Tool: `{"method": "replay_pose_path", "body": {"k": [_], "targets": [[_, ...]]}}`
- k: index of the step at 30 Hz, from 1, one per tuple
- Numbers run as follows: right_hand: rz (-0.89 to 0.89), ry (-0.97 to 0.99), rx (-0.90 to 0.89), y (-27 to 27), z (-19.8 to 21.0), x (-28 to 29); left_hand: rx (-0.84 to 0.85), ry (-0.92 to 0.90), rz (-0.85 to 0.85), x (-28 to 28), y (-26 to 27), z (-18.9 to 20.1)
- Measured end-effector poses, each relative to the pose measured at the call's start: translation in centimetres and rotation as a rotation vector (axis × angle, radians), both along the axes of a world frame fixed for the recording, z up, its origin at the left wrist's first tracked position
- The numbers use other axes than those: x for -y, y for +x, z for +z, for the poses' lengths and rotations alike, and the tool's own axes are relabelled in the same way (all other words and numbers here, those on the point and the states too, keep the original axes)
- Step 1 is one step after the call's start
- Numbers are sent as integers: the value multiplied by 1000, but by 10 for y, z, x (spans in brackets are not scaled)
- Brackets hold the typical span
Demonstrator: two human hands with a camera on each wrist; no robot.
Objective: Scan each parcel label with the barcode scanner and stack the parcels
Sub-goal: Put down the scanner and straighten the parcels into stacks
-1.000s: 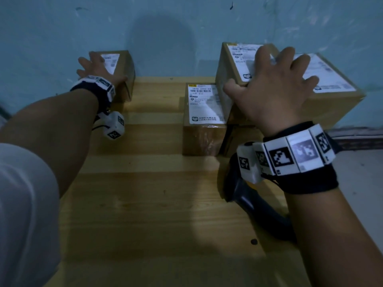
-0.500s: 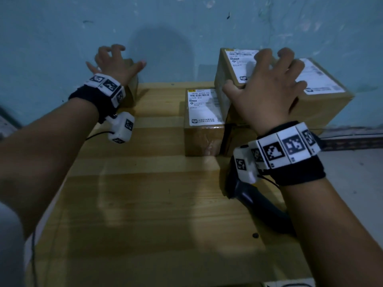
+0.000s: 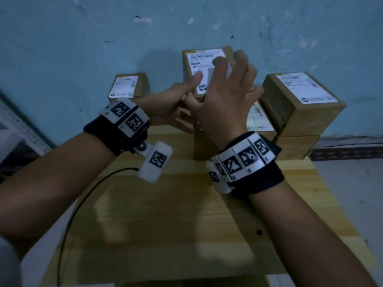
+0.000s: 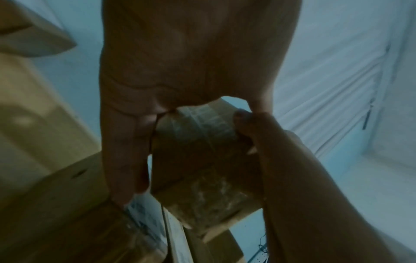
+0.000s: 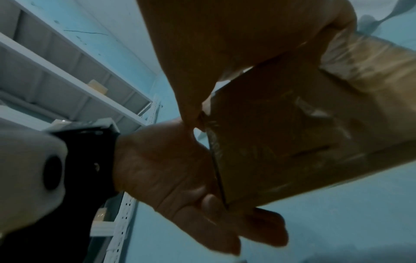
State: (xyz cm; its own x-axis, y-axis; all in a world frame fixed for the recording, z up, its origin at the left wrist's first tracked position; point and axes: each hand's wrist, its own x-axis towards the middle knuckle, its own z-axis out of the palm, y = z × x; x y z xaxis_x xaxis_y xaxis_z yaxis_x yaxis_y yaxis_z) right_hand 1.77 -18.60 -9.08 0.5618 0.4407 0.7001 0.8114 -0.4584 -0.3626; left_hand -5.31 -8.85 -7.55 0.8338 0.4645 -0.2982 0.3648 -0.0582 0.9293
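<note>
Above the wooden table (image 3: 186, 214), both hands, apart on separate boxes a second ago, now grip one labelled parcel (image 3: 204, 69) between them, left hand (image 3: 165, 106) and right hand (image 3: 226, 100) with fingers curled round it, lifted for stacking.

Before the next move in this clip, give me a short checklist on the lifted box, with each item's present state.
1. Both hands on the lifted box: ok. The left hand grips its near left edge and the right hand its top and right side.
2. Box clear of the table: ok, lifted above the box below.
3. Label facing up: ok, though partly covered by the fingers.
4. Scanner within reach: cannot tell, none in view.
5. Stack of boxes at right looks steady: ok.
6. Small box at left out of the way: ok.
</note>
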Motion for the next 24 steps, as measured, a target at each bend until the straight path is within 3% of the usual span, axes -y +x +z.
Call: {"method": "replay_pose_path", "body": {"k": [6, 8, 11, 13, 17, 24], "targets": [[13, -10, 108, -21, -8, -3, 39, -55, 118, -2, -22, 0], [60, -39, 65, -22, -7, -1, 66, -63, 192, -12, -31, 1], [156, -261, -224, -13, -4, 5, 71, -111, 348, -37, -43, 2], [172, -415, -316, -5, -6, 6, 38, -123, 429, -54, -48, 2], [126, -711, -294, 1, -23, 1, -27, -90, 557, -80, -42, -7], [88, -806, -241, 8, -33, -2, -89, 27, 615, -98, -17, -41]]}}
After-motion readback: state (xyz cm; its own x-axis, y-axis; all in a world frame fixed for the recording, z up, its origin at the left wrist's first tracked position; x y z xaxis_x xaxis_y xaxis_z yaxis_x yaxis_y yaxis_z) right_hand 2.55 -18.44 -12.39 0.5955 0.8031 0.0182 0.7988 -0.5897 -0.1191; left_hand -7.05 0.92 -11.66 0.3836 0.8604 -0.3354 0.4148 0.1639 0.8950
